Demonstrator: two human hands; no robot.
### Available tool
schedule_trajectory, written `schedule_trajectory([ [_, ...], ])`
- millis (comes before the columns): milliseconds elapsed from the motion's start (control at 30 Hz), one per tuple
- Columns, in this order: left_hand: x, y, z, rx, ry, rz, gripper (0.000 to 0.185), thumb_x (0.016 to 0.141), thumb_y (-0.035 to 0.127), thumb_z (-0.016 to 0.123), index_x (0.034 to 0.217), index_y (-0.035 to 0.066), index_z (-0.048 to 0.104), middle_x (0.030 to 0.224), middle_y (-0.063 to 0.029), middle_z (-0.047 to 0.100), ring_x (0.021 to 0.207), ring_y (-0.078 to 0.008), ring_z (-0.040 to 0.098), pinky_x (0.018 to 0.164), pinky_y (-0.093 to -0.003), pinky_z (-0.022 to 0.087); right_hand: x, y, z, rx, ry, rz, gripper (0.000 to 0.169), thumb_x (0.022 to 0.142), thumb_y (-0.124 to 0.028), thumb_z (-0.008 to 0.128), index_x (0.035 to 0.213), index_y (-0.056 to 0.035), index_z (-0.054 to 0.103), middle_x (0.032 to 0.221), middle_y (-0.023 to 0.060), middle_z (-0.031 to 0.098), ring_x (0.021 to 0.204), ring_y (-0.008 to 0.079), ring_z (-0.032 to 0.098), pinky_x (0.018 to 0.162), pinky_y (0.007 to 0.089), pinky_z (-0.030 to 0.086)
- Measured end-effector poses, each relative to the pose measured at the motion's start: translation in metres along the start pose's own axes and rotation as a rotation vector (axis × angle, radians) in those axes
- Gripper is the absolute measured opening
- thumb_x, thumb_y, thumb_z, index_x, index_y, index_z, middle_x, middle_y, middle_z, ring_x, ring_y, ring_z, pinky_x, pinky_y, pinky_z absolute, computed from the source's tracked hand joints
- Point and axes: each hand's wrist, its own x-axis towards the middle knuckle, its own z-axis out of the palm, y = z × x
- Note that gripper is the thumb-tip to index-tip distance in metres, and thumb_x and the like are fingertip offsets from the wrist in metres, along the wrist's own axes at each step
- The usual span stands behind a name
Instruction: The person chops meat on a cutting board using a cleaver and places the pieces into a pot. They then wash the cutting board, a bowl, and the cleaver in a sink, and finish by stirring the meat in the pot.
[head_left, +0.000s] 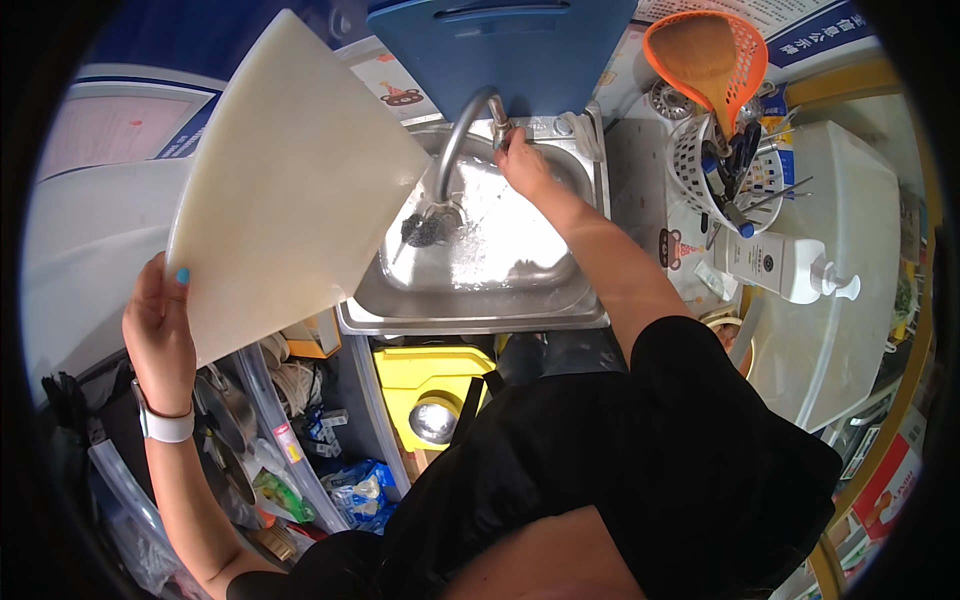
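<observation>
My left hand (160, 330) grips a large white cutting board (292, 187) by its outer edge, thumb on the face towards me. The board is tilted, and its right corner reaches over the left side of a stainless steel sink (480, 304). My right hand (523, 161) is closed around the lever end of the curved metal faucet (459, 135). Water wets the basin, though I cannot tell whether any is flowing. By the drain lies a dark scouring pad (421, 229). Behind the faucet a blue cutting board (495, 56) leans upright.
Right of the sink stand a white perforated utensil basket (686, 169) with an orange skimmer (705, 56) and a white pump bottle (780, 266). A cloth (585, 135) hangs at the sink's back corner. Below are a yellow lid (435, 367) with a metal bowl (433, 418) and bins holding pans (225, 409).
</observation>
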Motion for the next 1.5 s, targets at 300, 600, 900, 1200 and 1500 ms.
schedule_trajectory([
  [300, 0.014, 0.025, -0.008, 0.167, 0.183, 0.244, 0.021, 0.087, 0.007, 0.047, 0.105, -0.004, 0.05, 0.082, -0.0024, 0.055, 0.074, -0.005, 0.046, 0.067, -0.0161, 0.037, -0.018, 0.03, -0.077, -0.016, 0.542, -0.371, 0.013, 0.071, -0.006, 0.055, 0.083, -0.0016, 0.054, 0.08, 0.0147, 0.055, 0.077, 0.0321, 0.053, 0.069, 0.0394, 0.043],
  [600, 0.046, 0.05, -0.004, 0.267, 0.281, 0.43, 0.017, 0.086, 0.009, 0.048, 0.101, 0.001, 0.053, 0.073, -0.0036, 0.054, 0.064, -0.0061, 0.045, 0.06, -0.0172, 0.037, 0.021, -0.035, -0.174, 0.619, 0.724, -0.109, 0.044, 0.071, -0.028, 0.069, 0.098, 0.0009, 0.049, 0.094, 0.0112, 0.057, 0.084, 0.0202, 0.055, 0.074, 0.0312, 0.044],
  [900, 0.064, 0.038, -0.009, 0.177, 0.253, 0.461, 0.017, 0.086, 0.007, 0.048, 0.1, 0.001, 0.054, 0.079, -0.0046, 0.056, 0.069, -0.0075, 0.048, 0.064, -0.0178, 0.039, 0.022, -0.08, -0.167, 0.997, 0.477, -0.402, 0.025, 0.074, -0.019, 0.067, 0.083, -0.0007, 0.053, 0.073, 0.004, 0.058, 0.066, 0.0089, 0.05, 0.061, 0.0235, 0.043],
  [1200, 0.08, 0.032, -0.008, 0.24, 0.306, 0.548, 0.021, 0.084, 0.006, 0.05, 0.105, 0.002, 0.054, 0.093, -0.0076, 0.06, 0.083, -0.0133, 0.056, 0.075, -0.0225, 0.042, -0.006, -0.171, -0.259, 1.066, 0.481, -0.608, 0.011, 0.082, -0.012, 0.057, 0.081, -0.004, 0.049, 0.072, -0.0008, 0.051, 0.063, 0.0052, 0.044, 0.055, 0.0203, 0.039],
  [1500, 0.111, 0.056, 0.045, 0.117, 0.342, 0.765, 0.02, 0.081, 0.001, 0.054, 0.1, 0.004, 0.057, 0.088, -0.0061, 0.06, 0.081, -0.0132, 0.057, 0.067, -0.0231, 0.047, -0.017, -0.188, -0.298, 1.165, 0.49, -0.633, 0.017, 0.083, -0.013, 0.057, 0.095, -0.0011, 0.052, 0.088, 0.0029, 0.058, 0.078, 0.0084, 0.051, 0.071, 0.0211, 0.042],
])
